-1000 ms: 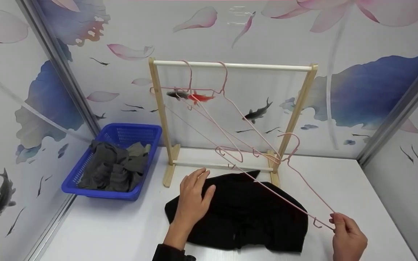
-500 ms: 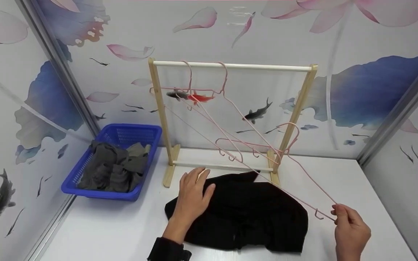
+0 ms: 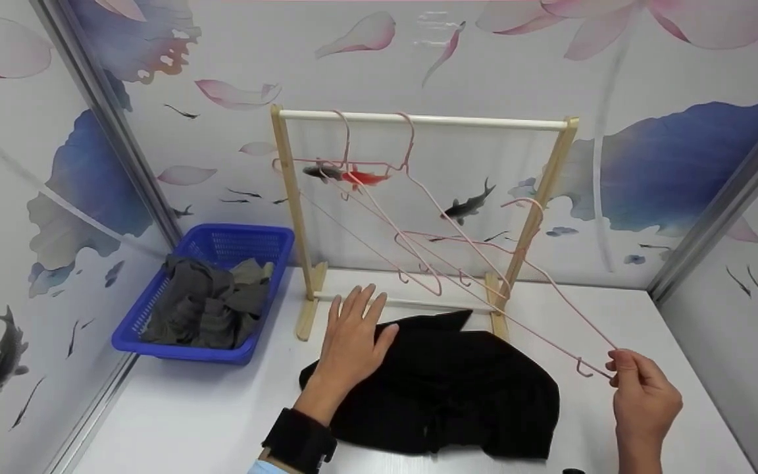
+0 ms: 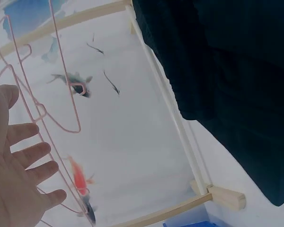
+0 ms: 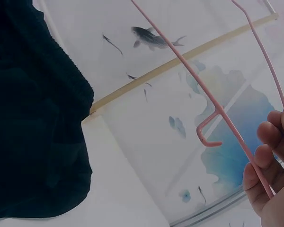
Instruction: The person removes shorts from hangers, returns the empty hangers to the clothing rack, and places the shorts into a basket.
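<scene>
My right hand [image 3: 645,395] grips the right corner of a pink wire clothes hanger [image 3: 573,296], held tilted in front of the rack's right post. In the right wrist view, curled fingers [image 5: 270,137] wrap the hanger's corner, and a small hook [image 5: 208,135] sticks out from its lower bar. My left hand [image 3: 353,342] is spread with straight fingers over the left part of a black garment [image 3: 458,388] that lies folded on the white table. The left wrist view shows that hand's palm [image 4: 12,165] with nothing in it and the dark garment [image 4: 227,85] to the right.
A small wooden rack with a white top rail [image 3: 471,120] stands at the back, two pink hangers [image 3: 412,141] hanging on its left half. A blue basket [image 3: 274,240] of grey clothes [image 3: 204,303] sits at left. Printed panels wall the table [image 3: 135,408] on three sides.
My right hand has lifted the hanger, its hook rising along the rack's right post. My left hand has moved slightly up and spread its fingers a little more. The garment has stayed in place.
</scene>
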Demonstrator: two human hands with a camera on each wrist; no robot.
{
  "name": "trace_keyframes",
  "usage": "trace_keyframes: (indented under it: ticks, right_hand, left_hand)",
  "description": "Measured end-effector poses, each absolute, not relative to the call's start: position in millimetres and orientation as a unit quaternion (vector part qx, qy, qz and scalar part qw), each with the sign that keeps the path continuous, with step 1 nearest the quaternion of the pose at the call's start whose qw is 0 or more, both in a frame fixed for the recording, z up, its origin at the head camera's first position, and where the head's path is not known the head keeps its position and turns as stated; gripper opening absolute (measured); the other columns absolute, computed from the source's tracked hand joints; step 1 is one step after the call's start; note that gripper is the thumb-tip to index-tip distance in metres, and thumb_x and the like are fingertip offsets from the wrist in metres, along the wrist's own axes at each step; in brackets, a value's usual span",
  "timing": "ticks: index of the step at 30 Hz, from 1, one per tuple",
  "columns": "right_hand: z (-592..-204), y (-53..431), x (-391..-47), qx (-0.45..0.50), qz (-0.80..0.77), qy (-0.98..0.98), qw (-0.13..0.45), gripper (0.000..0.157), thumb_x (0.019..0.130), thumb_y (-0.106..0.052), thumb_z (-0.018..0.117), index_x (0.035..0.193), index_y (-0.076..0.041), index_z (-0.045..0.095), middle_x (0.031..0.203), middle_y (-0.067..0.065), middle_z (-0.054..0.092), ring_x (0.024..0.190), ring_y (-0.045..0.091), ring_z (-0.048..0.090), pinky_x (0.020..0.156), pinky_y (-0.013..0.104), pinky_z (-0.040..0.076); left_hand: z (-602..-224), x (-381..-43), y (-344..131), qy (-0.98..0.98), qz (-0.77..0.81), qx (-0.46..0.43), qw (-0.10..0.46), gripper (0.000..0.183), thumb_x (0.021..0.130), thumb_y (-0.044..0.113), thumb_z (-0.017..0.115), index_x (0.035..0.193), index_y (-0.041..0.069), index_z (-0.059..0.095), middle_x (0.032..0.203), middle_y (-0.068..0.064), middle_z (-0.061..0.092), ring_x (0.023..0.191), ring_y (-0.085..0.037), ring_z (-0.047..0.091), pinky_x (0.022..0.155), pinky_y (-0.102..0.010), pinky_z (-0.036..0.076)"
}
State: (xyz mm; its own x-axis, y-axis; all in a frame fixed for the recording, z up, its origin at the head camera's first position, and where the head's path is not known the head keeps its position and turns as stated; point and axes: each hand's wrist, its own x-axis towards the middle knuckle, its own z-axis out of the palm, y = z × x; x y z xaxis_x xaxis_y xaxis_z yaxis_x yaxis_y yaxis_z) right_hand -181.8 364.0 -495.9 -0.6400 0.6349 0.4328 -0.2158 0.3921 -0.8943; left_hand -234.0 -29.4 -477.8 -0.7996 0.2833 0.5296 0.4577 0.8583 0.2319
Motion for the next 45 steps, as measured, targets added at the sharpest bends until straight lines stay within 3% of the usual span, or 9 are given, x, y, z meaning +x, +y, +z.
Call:
trace_keyframes:
  ticks: [13, 28, 45]
  right_hand:
    - [-471.4, 359.0, -191.1, -0.099, 0.523, -0.739, 0.412, 0.019, 0.099, -0.003, 0.067, 0.092, 0.013, 0.075, 0.068, -0.021, 0.064, 0.057, -0.004, 0.056, 0.055, 0.009, 0.047]
    - [-447.0, 354.2, -205.0, -0.075, 0.526, -0.736, 0.420, 0.015, 0.097, 0.002, 0.069, 0.093, 0.015, 0.074, 0.068, -0.020, 0.063, 0.056, -0.006, 0.058, 0.053, 0.009, 0.045]
    - [-402.4, 335.5, -222.0, -0.041, 0.533, -0.727, 0.430, 0.020, 0.100, 0.000, 0.063, 0.102, 0.016, 0.073, 0.076, -0.019, 0.065, 0.061, -0.006, 0.063, 0.064, 0.010, 0.053]
  left_hand:
    - [-470.1, -240.6, -28.9, -0.945, -0.138, -0.210, 0.208, 0.059, 0.107, 0.046, 0.050, 0.152, 0.009, 0.052, 0.159, -0.017, 0.043, 0.150, -0.040, 0.035, 0.120, -0.064, 0.024]
    - [-468.9, -251.0, -28.5, -0.949, -0.095, -0.217, 0.208, 0.059, 0.107, 0.048, 0.049, 0.152, 0.010, 0.051, 0.159, -0.016, 0.044, 0.149, -0.039, 0.036, 0.119, -0.063, 0.026]
    - [-468.9, -253.9, -30.5, -0.956, -0.094, -0.212, 0.178, 0.059, 0.108, 0.048, 0.047, 0.154, 0.011, 0.049, 0.160, -0.016, 0.042, 0.150, -0.039, 0.035, 0.119, -0.063, 0.025]
